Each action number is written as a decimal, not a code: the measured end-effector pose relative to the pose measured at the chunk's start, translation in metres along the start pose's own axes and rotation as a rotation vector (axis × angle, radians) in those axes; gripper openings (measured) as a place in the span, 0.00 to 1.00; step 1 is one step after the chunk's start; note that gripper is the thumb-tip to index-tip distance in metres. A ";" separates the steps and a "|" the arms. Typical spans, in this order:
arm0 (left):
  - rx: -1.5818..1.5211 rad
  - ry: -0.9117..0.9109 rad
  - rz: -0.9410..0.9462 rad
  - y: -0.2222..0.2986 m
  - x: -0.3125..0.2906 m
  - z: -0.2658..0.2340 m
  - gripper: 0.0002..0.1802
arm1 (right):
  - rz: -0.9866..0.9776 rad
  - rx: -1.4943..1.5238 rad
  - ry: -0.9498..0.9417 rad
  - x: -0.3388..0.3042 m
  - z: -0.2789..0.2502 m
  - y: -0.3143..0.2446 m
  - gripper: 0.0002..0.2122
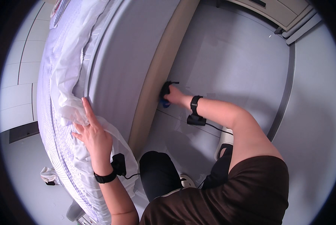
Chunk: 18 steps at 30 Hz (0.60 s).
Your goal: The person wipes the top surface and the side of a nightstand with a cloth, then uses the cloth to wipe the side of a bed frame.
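Low beside the bed frame, my right hand is closed around a small dark item with a blue lower part. A thin dark strip sticks out at its top, and I cannot make out its kind. My left hand rests on the bed's edge with its fingers spread. Under and around those fingers lies the sheer white ruffled fabric of the bed cover, bunched against the side of the grey mattress.
A pale drawer cabinet stands at the far right, near the wall. Grey floor tiles run along the bed. My feet wear light shoes. A crumpled cloth lies on the floor beyond the bed's left side.
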<state>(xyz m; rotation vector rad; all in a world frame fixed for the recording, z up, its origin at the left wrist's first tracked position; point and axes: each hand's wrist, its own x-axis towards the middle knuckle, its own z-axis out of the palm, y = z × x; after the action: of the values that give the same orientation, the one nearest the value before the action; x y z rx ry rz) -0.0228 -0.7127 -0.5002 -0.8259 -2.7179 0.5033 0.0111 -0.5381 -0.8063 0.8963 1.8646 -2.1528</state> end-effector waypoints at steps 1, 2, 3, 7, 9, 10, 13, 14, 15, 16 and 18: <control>-0.011 0.007 0.007 0.004 0.002 -0.001 0.53 | -0.013 0.120 0.017 -0.013 0.002 -0.002 0.24; -0.022 -0.015 -0.001 0.007 0.004 -0.001 0.53 | -0.027 0.241 0.027 -0.019 0.002 -0.003 0.26; -0.032 -0.037 -0.012 0.008 0.005 -0.001 0.53 | -0.031 0.240 0.031 -0.015 -0.001 -0.004 0.26; -0.035 -0.011 -0.005 0.010 0.005 0.000 0.53 | -0.491 -0.018 0.705 0.023 -0.043 -0.033 0.27; -0.005 0.053 0.011 0.008 0.004 0.002 0.53 | -0.694 -0.111 0.773 0.044 -0.075 -0.062 0.26; -0.004 0.048 0.008 0.008 0.002 0.002 0.53 | -0.729 -0.110 0.823 0.048 -0.088 -0.080 0.25; -0.022 0.048 0.014 0.011 0.004 0.001 0.53 | -0.684 -0.106 0.901 0.067 -0.119 -0.099 0.25; -0.035 0.031 0.014 0.012 0.004 0.000 0.53 | -0.614 -0.078 0.903 0.070 -0.123 -0.099 0.25; -0.042 0.012 0.009 0.010 0.004 0.001 0.53 | -0.529 -0.061 0.858 0.067 -0.115 -0.097 0.26; -0.043 0.014 0.010 0.011 0.005 0.001 0.53 | -0.499 -0.087 0.855 0.066 -0.106 -0.087 0.26; -0.043 0.041 0.022 0.010 0.004 0.001 0.53 | -0.513 -0.122 0.833 0.052 -0.070 -0.061 0.26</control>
<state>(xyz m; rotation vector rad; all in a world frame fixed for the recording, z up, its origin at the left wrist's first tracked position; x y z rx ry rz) -0.0216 -0.7023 -0.5044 -0.8678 -2.6932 0.4290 -0.0368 -0.4459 -0.7851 1.6025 2.8362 -2.0235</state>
